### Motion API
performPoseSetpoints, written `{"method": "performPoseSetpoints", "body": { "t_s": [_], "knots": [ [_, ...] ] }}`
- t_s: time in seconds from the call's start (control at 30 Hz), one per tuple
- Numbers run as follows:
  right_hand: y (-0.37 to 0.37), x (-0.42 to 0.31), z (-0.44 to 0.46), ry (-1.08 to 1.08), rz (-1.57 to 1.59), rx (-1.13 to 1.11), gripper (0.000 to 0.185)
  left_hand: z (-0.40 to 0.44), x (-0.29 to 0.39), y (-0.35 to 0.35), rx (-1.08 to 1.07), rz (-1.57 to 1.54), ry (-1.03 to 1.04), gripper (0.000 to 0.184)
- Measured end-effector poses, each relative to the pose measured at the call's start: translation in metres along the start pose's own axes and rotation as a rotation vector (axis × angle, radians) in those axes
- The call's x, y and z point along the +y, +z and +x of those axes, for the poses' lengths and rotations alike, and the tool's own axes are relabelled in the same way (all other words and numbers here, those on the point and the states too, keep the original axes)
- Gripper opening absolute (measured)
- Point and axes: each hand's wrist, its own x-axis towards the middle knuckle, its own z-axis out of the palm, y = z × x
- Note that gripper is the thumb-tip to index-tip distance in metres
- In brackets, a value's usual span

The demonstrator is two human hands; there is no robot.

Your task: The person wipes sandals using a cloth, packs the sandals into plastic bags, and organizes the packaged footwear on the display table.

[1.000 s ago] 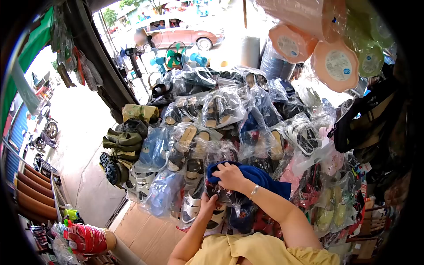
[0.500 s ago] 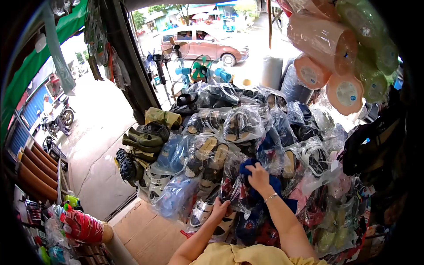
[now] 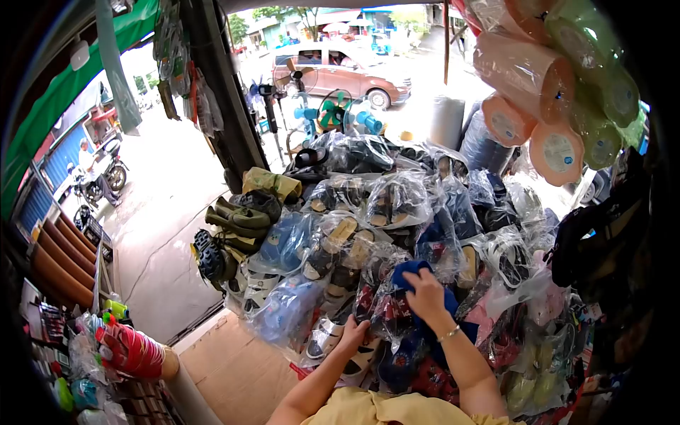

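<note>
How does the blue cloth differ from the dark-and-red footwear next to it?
The blue cloth is a plain, strong blue; the dark-and-red footwear is patterned. The cloth is uncovered, while the footwear sits inside clear plastic. The cloth is bunched under the right hand; the footwear's bag is at the left hand. Both are among the pile of bagged footwear.
</note>
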Motion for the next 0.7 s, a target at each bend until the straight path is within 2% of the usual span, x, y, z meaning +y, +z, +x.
{"method": "performPoseSetpoints", "body": {
  "t_s": [0.07, 0.1, 0.17, 0.23, 0.27, 0.3, 0.37, 0.4, 0.43, 0.53, 0.57, 0.7],
  "knots": [
    [0.025, 0.001, -0.026, -0.12, -0.056, -0.155, 0.041, -0.001, 0.003, 0.005, 0.024, 0.002, 0.006, 0.031],
    [0.033, 0.008, -0.031, -0.053, -0.116, -0.254, 0.042, -0.003, 0.005, 0.007, 0.04, 0.012, 0.015, 0.032],
    [0.042, 0.034, -0.026, 0.072, -0.034, -0.093, 0.041, -0.003, 0.007, 0.008, 0.034, 0.033, 0.022, 0.035],
    [0.014, 0.022, -0.01, 0.091, 0.003, 0.002, 0.041, -0.005, 0.009, 0.007, 0.035, 0.004, -0.016, 0.035],
    [0.003, 0.012, -0.006, 0.069, 0.051, 0.058, 0.041, 0.002, -0.003, 0.005, 0.048, -0.014, 0.028, 0.035],
    [0.002, 0.003, -0.004, 0.042, 0.061, 0.049, 0.041, -0.001, 0.003, 0.004, 0.019, 0.078, 0.028, 0.035],
    [0.009, -0.017, -0.014, -0.138, 0.049, 0.025, 0.042, -0.006, 0.01, 0.008, 0.02, 0.051, 0.04, 0.036],
    [0.02, -0.016, -0.024, -0.15, 0.015, -0.16, 0.043, -0.004, 0.007, 0.007, 0.016, 0.05, 0.032, 0.037],
    [0.031, -0.013, -0.029, -0.164, -0.048, -0.22, 0.043, -0.004, 0.006, 0.009, 0.02, 0.042, 0.058, 0.038],
    [0.026, -0.001, -0.014, -0.003, -0.024, -0.124, 0.039, -0.002, 0.006, 0.009, 0.018, 0.09, 0.039, 0.047],
    [0.013, -0.005, -0.007, 0.052, -0.023, -0.159, 0.041, -0.003, 0.002, 0.007, 0.028, 0.084, 0.038, 0.047],
    [0.007, -0.044, 0.006, -0.143, 0.003, -0.065, 0.039, 0.002, -0.001, 0.008, 0.01, 0.059, 0.065, 0.045]
  ]
}}
